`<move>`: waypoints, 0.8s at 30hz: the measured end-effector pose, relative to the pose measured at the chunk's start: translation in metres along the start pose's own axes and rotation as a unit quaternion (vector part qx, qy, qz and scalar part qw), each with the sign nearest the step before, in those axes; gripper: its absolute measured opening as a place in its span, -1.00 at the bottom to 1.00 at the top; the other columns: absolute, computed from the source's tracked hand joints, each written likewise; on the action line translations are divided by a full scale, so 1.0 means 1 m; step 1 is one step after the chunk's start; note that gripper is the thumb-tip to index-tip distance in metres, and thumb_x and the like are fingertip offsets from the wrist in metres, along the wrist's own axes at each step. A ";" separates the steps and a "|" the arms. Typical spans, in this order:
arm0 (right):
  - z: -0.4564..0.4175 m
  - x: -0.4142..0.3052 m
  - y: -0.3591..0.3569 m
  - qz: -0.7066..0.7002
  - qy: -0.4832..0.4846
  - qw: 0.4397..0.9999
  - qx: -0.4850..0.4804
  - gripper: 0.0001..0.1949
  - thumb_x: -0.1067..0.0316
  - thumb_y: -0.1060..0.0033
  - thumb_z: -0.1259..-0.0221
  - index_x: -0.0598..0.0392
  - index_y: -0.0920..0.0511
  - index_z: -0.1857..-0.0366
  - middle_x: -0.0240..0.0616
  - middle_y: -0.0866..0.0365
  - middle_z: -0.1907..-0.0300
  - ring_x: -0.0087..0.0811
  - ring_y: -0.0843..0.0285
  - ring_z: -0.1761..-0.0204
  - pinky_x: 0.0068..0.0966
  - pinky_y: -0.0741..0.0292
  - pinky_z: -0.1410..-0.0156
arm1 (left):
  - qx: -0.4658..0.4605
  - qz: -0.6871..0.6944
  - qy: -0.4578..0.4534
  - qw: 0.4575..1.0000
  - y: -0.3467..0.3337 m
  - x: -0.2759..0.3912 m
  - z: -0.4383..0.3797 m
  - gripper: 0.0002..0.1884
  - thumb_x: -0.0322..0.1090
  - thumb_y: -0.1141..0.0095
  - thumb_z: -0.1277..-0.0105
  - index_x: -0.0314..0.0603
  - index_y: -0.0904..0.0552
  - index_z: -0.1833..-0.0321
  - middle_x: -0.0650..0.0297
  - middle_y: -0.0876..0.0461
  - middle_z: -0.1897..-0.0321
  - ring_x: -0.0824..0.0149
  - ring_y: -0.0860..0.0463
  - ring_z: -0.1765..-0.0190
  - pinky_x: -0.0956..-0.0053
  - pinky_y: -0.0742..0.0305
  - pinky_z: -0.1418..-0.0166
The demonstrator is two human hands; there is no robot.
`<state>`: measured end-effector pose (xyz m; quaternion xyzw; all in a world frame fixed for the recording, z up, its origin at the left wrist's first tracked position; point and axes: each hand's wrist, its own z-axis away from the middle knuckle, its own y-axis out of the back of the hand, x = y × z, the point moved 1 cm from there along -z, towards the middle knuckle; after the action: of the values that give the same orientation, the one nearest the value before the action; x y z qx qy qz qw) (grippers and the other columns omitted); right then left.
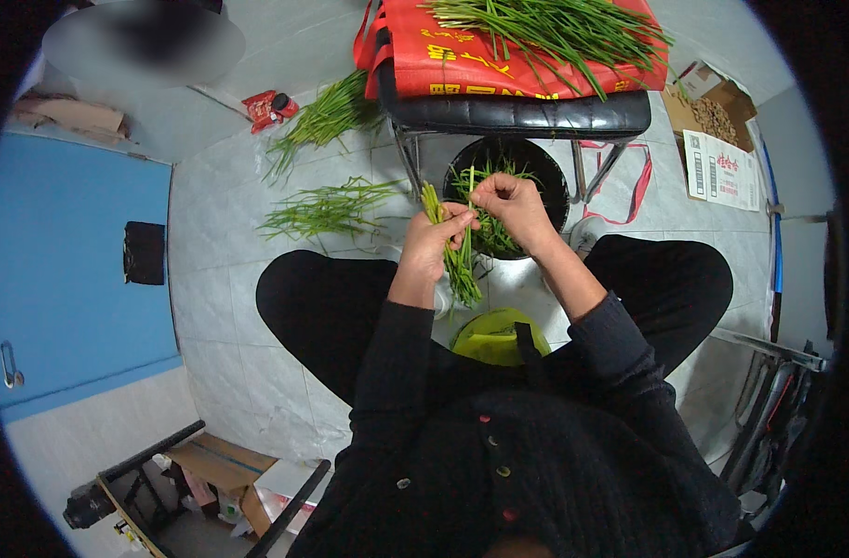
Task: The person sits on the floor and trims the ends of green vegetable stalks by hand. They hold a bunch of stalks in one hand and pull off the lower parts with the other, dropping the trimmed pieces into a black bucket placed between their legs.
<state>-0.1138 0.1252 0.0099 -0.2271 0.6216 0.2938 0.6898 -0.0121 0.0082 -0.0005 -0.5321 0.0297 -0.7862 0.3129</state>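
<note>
My left hand point(430, 240) is closed around a small bunch of green leafy stalks point(459, 268), their pale ends pointing away from me and their tips hanging towards my lap. The thumb and fingers of my right hand point(512, 206) pinch a single stalk point(470, 183) near its pale end, right beside the bunch. Beneath both hands stands a black bucket point(561, 183) holding loose green leaves and trimmings point(498, 234). A larger heap of long green stalks point(550, 31) lies on a red bag point(424, 70) spread over a black padded stool point(522, 115).
Two piles of green stalks, one nearer point(334, 209) and one farther point(327, 115), lie on the tiled floor at left. A yellow-green container point(491, 338) sits between my legs. At right are a pink strap point(644, 185) and an open cardboard box point(742, 104) with brown contents.
</note>
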 end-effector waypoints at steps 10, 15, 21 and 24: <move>0.000 0.006 0.005 -0.001 0.028 1.000 -0.011 -0.92 0.46 -0.11 -0.16 0.17 -0.50 0.47 -0.53 -0.44 0.47 -0.74 -0.33 0.42 -0.74 -0.33 0.27 | -0.043 -0.018 0.001 0.999 0.001 0.002 0.000 -0.82 -0.41 -0.13 -0.21 -0.42 -0.56 0.22 0.12 -0.60 0.43 0.54 -0.38 0.56 0.68 -0.23 0.50; 0.003 -0.004 0.007 0.131 0.110 0.985 0.028 -0.94 0.50 -0.10 -0.06 0.21 -0.46 0.50 -0.44 -0.41 0.51 -0.66 -0.32 0.46 -0.64 -0.34 0.33 | -0.059 -0.030 -0.003 0.998 0.001 0.004 0.003 -0.82 -0.40 -0.11 -0.22 -0.41 -0.57 0.23 0.14 -0.60 0.43 0.55 -0.37 0.56 0.68 -0.22 0.50; 0.001 0.004 0.010 0.054 0.047 0.997 0.041 -0.92 0.43 -0.17 -0.08 0.18 -0.51 0.49 -0.47 -0.46 0.48 -0.68 -0.30 0.47 -0.66 -0.31 0.35 | -0.067 -0.033 0.007 0.997 -0.001 0.005 0.002 -0.83 -0.39 -0.10 -0.22 -0.39 -0.58 0.24 0.17 -0.60 0.44 0.55 -0.36 0.56 0.69 -0.21 0.49; 0.002 0.005 0.009 -0.010 0.023 1.000 0.014 -0.90 0.39 -0.19 -0.11 0.17 -0.54 0.48 -0.49 -0.49 0.44 -0.70 -0.29 0.46 -0.67 -0.29 0.36 | -0.066 -0.034 0.007 0.997 0.000 0.004 0.002 -0.83 -0.39 -0.10 -0.22 -0.39 -0.58 0.24 0.18 -0.60 0.45 0.56 -0.36 0.56 0.70 -0.22 0.49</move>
<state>-0.1183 0.1332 0.0058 -0.2302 0.6394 0.2731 0.6809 -0.0112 0.0063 0.0033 -0.5466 0.0656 -0.7965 0.2499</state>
